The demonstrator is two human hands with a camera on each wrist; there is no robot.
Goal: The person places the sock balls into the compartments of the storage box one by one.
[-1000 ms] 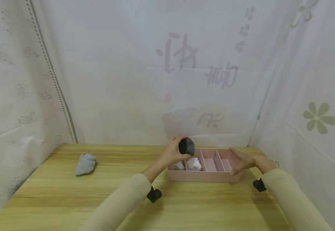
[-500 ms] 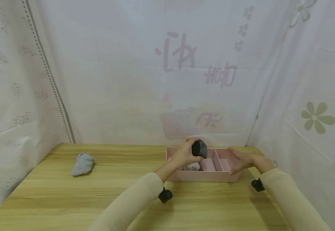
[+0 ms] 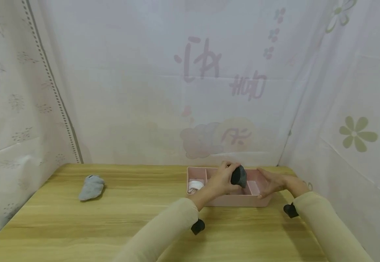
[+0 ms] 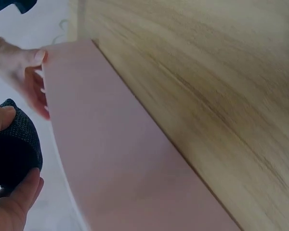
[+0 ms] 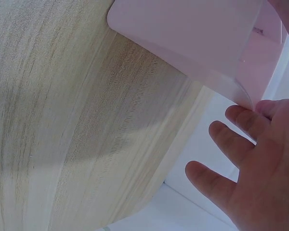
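A dark grey and black rolled sock (image 3: pixel 239 177) is pinched between the thumb and fingers of my left hand (image 3: pixel 222 182), above the pink divided box (image 3: pixel 242 201). In the left wrist view the dark rolled sock (image 4: pixel 26 130) sits between thumb and fingertips, its black opening facing the camera. My right hand (image 3: pixel 273 183) grips the box's right end; in the right wrist view its thumb and a finger pinch the rim. A white rolled sock (image 3: pixel 195 186) lies in the leftmost compartment. My left hand hides the middle compartments.
A light grey bundled sock (image 3: pixel 91 187) lies on the wooden table (image 3: pixel 127 218), well left of the box. Patterned cloth (image 3: pixel 137 91) hangs behind the table and at both sides. A black wrist device (image 3: pixel 198 226) sits under the left sleeve.
My left hand has carried the dark sock rightward and slightly lower over the box, passing the white socks. The leftmost compartment has come into view. My right hand keeps its grip on the box end.
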